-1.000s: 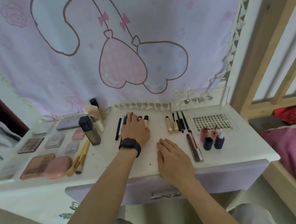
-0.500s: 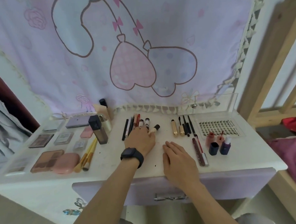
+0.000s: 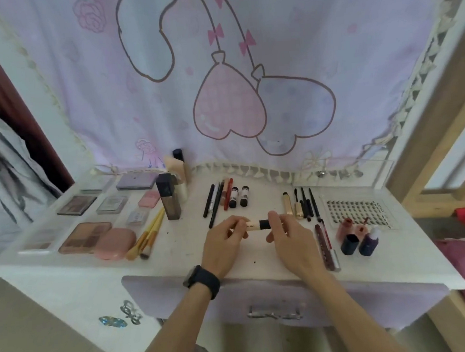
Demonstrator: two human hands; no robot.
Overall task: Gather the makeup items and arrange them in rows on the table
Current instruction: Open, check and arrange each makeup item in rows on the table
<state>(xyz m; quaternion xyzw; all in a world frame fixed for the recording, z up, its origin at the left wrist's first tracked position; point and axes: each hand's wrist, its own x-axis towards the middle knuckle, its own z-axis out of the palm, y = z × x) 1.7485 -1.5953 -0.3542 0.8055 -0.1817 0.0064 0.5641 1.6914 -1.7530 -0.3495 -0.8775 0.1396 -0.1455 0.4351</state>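
A small beige concealer tube with a black cap is held level above the middle of the white table. My left hand pinches its beige end and my right hand grips the black cap end. Behind them lies a row of pencils and two small black-capped tubes. Right of that lie a gold tube and dark wands. Palettes and compacts fill the left side, with brushes beside them.
A tall dark bottle stands left of the pencils. A lash tray, lip glosses and small dark bottles sit at the right. A printed curtain hangs behind. A wooden bed frame borders the right.
My left hand lifted the beige tube from the pencil row toward me. My right hand rose off the table and took hold of the tube's black cap end.
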